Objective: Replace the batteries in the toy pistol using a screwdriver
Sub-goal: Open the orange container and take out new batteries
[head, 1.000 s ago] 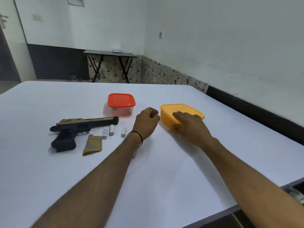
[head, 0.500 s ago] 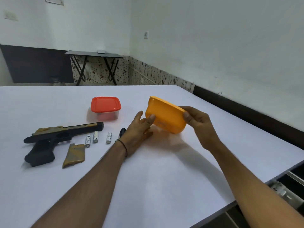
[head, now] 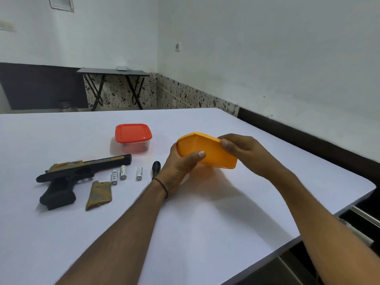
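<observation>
1. Found toy pistol (head: 86,168) flat on surface (head: 205,223), left side; loose cover (head: 99,194) beside its handle, three batteries (head: 123,172) just right.
2. Saw orange container (head: 207,153) tilted above surface, clamped between left grip (head: 178,167) and right grip (head: 246,153).

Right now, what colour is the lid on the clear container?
The lid is red, best seen in the head view.
</observation>
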